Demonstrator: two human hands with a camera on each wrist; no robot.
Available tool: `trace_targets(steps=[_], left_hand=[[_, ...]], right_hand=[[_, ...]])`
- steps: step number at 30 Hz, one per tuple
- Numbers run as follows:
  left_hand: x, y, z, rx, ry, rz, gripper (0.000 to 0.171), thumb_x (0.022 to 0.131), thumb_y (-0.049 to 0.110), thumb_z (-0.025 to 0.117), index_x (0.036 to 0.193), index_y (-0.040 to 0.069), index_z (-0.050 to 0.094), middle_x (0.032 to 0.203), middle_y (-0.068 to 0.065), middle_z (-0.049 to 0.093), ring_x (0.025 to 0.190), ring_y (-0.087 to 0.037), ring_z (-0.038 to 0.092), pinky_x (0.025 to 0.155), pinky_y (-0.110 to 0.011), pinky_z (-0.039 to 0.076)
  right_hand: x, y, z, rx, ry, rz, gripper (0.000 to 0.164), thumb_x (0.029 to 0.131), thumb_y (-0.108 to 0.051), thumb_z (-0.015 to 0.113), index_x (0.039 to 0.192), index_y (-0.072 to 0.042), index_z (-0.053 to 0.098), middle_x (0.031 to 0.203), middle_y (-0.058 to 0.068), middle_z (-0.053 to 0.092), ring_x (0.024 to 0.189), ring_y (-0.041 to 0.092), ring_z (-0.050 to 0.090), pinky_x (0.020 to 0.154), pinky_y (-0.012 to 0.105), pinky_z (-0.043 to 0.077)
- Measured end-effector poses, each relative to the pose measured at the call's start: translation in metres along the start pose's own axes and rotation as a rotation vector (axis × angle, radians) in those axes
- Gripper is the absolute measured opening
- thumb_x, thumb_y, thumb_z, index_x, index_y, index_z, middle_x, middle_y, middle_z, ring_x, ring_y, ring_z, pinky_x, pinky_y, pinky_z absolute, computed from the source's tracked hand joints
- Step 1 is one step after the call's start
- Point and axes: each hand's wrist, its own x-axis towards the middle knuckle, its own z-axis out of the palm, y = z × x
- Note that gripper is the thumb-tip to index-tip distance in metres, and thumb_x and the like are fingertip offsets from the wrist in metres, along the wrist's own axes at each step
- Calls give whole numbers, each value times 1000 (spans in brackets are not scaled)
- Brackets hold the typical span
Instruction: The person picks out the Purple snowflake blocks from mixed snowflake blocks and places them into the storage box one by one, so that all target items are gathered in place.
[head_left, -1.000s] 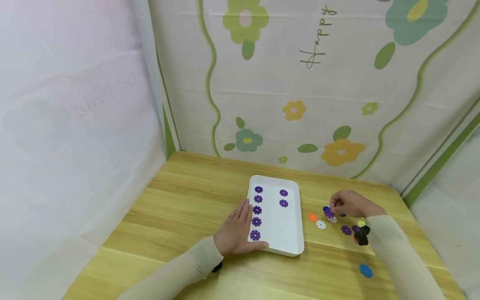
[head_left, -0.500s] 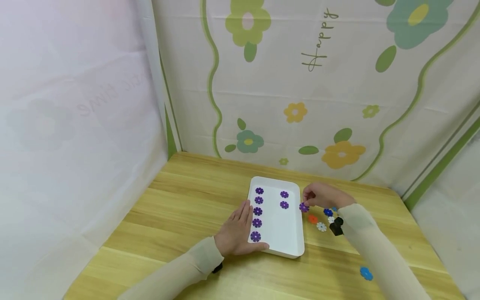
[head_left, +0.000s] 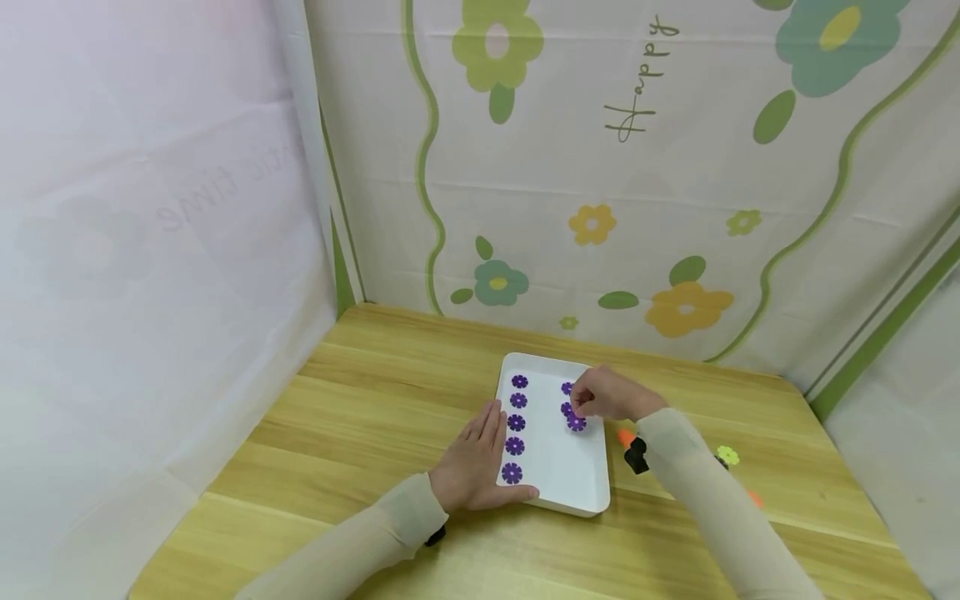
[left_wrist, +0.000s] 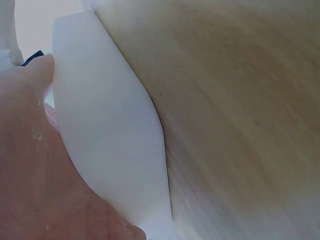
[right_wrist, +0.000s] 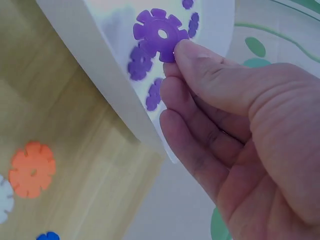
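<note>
My right hand [head_left: 609, 395] pinches a purple snowflake disc [right_wrist: 159, 34] between thumb and fingertips, over the right side of a white tray [head_left: 558, 483]. The other fingers are curled beside the thumb in the right wrist view. In the tray, several purple discs [head_left: 514, 446] form a column along the left side. Two more lie at the upper right, partly covered by the right hand and the held disc in the head view. My left hand [head_left: 471, 460] rests on the tray's near left corner, its fingers straight along the left wall and its thumb along the near rim [left_wrist: 105, 100].
Right of the tray, loose discs lie on the wooden table [head_left: 360, 417]: an orange disc [right_wrist: 32, 170], a white disc [right_wrist: 4, 200], a blue disc [right_wrist: 48, 236] and a yellow-green disc [head_left: 727, 455]. The right sleeve hides others. A flower-printed curtain [head_left: 540, 167] hangs behind.
My right hand has moved left from the loose pile, across the tray's right wall, carrying a purple disc. The left hand has stayed on the tray corner.
</note>
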Motion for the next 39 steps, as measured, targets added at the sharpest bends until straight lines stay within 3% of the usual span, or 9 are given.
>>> trace_targets(steps=[11, 21, 29, 39], left_hand=[[-4, 5, -9, 1, -3, 5, 123, 91, 87, 48, 164, -7, 23, 175, -28, 15, 164, -41, 19, 131, -48, 31], [-1, 5, -8, 9, -9, 3, 123, 90, 88, 48, 165, -7, 23, 175, -27, 15, 164, -40, 19, 131, -48, 31], [3, -2, 9, 36, 30, 18, 126, 89, 93, 40, 166, -6, 20, 176, -26, 10, 165, -40, 15, 131, -48, 29], [3, -3, 11, 31, 26, 11, 126, 89, 93, 39, 166, -5, 18, 176, -25, 8, 165, -39, 12, 132, -48, 27]], right_hand=[[12, -3, 22, -39, -13, 102, 16, 97, -8, 76, 83, -15, 75, 81, -5, 66, 76, 11, 55, 74, 26, 51], [5, -5, 13, -45, 15, 83, 8, 95, -5, 77, 91, -11, 79, 86, -4, 72, 77, 10, 60, 76, 27, 58], [-25, 2, -10, -77, 58, -8, 10, 94, -4, 78, 87, -11, 74, 82, -4, 70, 72, 9, 55, 68, 24, 53], [-91, 30, -30, -55, 94, 75, 4, 95, -10, 78, 97, -9, 75, 93, 1, 74, 79, 8, 63, 71, 28, 55]])
